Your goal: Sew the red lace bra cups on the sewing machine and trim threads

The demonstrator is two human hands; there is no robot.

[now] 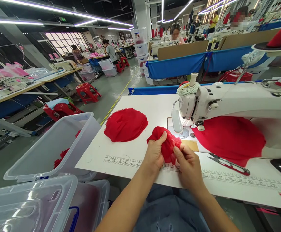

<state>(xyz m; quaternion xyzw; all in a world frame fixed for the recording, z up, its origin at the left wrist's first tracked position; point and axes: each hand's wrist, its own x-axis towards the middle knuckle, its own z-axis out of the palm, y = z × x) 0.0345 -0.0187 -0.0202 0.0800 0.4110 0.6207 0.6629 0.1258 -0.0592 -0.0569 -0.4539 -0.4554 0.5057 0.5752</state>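
Between my two hands is a bunched piece of red fabric (167,149) with a rough, lacy-looking edge, held above the front of the white sewing table. My left hand (155,153) is closed on its left side, thumb on top. At its right edge, my right hand (188,162) pinches the cloth between thumb and fingers. A flat round pile of red fabric (126,125) lies to the left. More red fabric (231,138) lies under the arm of the white sewing machine (229,100). Thread snips (229,163) rest in front of that piece.
An open plastic bin (46,141) with red cloth inside stands left of the table, with a lidded bin (29,203) nearer me. A printed ruler (218,175) runs along the table's front edge. Red stools (88,92) and other people at sewing stations are farther back.
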